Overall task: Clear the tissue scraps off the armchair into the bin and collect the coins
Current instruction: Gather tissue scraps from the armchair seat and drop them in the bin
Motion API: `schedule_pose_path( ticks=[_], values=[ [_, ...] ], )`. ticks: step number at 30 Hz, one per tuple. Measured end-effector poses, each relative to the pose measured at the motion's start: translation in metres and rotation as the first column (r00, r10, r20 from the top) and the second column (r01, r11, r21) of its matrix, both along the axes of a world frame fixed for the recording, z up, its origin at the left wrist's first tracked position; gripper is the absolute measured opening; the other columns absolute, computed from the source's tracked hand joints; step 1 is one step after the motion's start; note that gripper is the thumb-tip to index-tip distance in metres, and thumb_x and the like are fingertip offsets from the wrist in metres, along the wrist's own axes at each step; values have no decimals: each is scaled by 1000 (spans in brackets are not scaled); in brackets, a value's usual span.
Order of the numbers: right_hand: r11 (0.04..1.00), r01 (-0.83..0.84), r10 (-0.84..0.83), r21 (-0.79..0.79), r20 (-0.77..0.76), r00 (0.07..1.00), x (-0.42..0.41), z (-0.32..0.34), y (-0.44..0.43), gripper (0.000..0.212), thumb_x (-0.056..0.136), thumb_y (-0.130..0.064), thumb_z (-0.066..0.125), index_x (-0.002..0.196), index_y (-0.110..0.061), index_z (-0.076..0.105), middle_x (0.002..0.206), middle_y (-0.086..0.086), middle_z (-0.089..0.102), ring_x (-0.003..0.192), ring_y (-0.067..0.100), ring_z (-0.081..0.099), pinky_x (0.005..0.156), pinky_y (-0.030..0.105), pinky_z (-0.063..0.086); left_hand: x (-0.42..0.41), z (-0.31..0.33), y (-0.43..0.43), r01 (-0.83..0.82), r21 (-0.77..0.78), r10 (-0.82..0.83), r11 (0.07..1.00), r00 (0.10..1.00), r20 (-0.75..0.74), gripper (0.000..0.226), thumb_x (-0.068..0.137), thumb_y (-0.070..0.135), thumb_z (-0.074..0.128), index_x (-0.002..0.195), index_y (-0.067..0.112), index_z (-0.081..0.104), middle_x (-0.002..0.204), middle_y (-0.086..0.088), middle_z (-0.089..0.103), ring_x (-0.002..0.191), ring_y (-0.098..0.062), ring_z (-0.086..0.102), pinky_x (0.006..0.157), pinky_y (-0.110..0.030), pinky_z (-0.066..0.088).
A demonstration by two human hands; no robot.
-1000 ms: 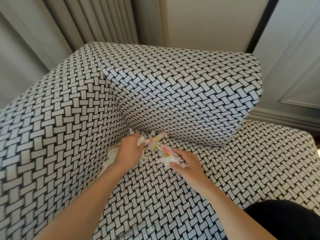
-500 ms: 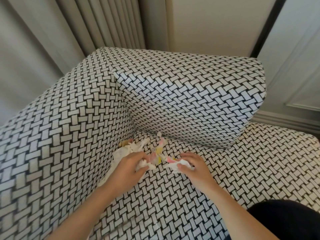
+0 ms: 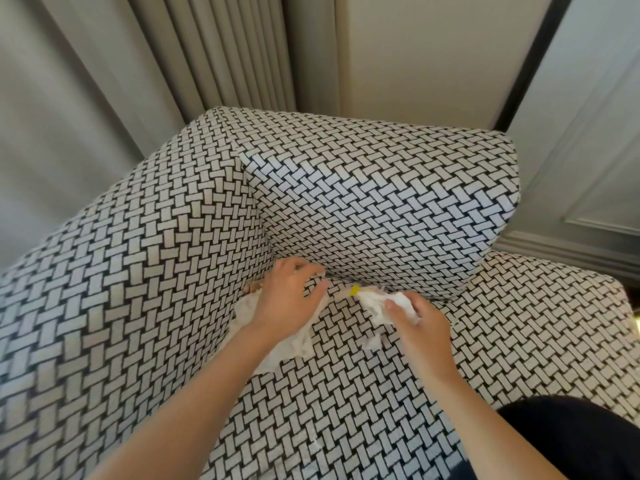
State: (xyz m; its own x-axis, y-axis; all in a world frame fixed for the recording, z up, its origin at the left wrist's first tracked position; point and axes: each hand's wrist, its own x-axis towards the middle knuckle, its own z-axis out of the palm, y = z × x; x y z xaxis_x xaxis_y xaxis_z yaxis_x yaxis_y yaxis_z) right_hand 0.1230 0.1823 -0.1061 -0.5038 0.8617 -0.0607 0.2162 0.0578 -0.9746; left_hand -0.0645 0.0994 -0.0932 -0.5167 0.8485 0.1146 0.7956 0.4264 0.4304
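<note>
1. While both bare hands were at the foot of the back cushion [image 3: 381,209] of a black-and-white basket-weave armchair [image 3: 138,271], crumpled tissue lay bunched on the seat [image 3: 346,393] just below that cushion's lower edge.
2. The left hand [image 3: 291,301] sat at the cushion's lower left corner, where it met the armchair's side. The back of the hand faced up, and the fingers were spread and loosely bent with their tips at the cushion's base.
3. A white tissue sheet [image 3: 294,344] lay under that hand's palm and wrist, trailing away from the cushion. Whether the hand gripped it could not be told.
4. The right hand [image 3: 420,329] was just below the middle of the cushion's lower edge, its thumb and curled fingers closed on a white tissue wad [image 3: 379,306].
5. A yellow scrap [image 3: 354,291] lay in the crease under the cushion, between the two hands and at the wad's far end.
6. A tan scrap [image 3: 251,288] showed at the cushion's lower left corner, just beside the left hand.
7. One small white scrap [image 3: 314,443] lay on the seat well apart from the cushion, beside the left forearm.
8. Grey pleated curtains [image 3: 214,64] hung behind the cushion to its left, and a pale panelled wall [image 3: 588,150] stood to its right.
</note>
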Motion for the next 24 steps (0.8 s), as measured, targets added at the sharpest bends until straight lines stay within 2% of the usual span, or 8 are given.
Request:
schedule_pose_path(
  ticks=[3,6,8,10,15,19,22,24],
  values=[
    [1000,8,-8,-9,-51,999,6,8,3,11,88,-11,59,83,-19,64,53,-10,54,39,2,32,37,13,22,-12,-26,27,-1,-205,34,979,987,157,39,95,43,40,128,26,54,140,-4,44,130,-25,30,108,-39,24],
    [998,-2,-2,-55,-71,997,10,12,5,8,87,-12,60,85,-16,66,60,-7,58,49,8,38,45,15,27,-13,-40,43,9,-365,91,931,962,256,43,96,45,35,135,30,45,148,-7,33,137,-29,21,111,-42,19],
    [998,-25,22,-58,-47,999,11,11,6,6,86,-11,62,84,-13,66,66,5,59,54,9,41,46,15,30,-10,-42,48,-9,-435,139,900,953,268,47,96,45,35,140,30,38,153,-5,22,140,-30,13,112,-45,16],
    [997,-60,58,-56,-38,998,11,10,5,6,85,-9,62,80,-10,65,61,6,54,50,8,37,43,14,26,-8,-43,49,-27,-474,148,880,964,219,51,96,44,35,144,27,32,155,1,19,141,-28,10,113,-44,14],
    [991,-112,110,-76,-33,993,10,7,1,10,85,-7,62,76,-12,65,54,-6,47,43,4,28,41,14,20,-9,-44,40,-102,-295,176,950,955,239,44,98,26,36,141,17,39,150,0,33,136,-27,19,111,-37,20],
    [988,-142,142,-59,-12,990,10,5,-2,8,85,-11,63,79,-15,66,57,-3,52,45,5,31,41,15,22,-19,-33,22,-77,-159,115,984,962,247,37,97,26,43,132,16,52,142,1,45,132,-21,25,110,-33,18],
    [987,-152,152,-52,1,988,11,5,-3,8,85,-9,63,81,-15,66,60,-4,57,48,4,36,43,13,25,-25,-18,-4,-30,-136,58,990,976,210,32,94,31,49,123,20,60,131,7,54,126,-11,30,110,-33,22],
    [985,-168,168,-46,16,986,11,4,-5,7,85,-10,63,81,-15,66,64,1,58,52,8,39,45,16,27,-26,-7,-24,51,-192,-18,980,986,167,35,92,37,50,123,23,58,130,11,53,129,-9,32,113,-35,22]
  ],
)
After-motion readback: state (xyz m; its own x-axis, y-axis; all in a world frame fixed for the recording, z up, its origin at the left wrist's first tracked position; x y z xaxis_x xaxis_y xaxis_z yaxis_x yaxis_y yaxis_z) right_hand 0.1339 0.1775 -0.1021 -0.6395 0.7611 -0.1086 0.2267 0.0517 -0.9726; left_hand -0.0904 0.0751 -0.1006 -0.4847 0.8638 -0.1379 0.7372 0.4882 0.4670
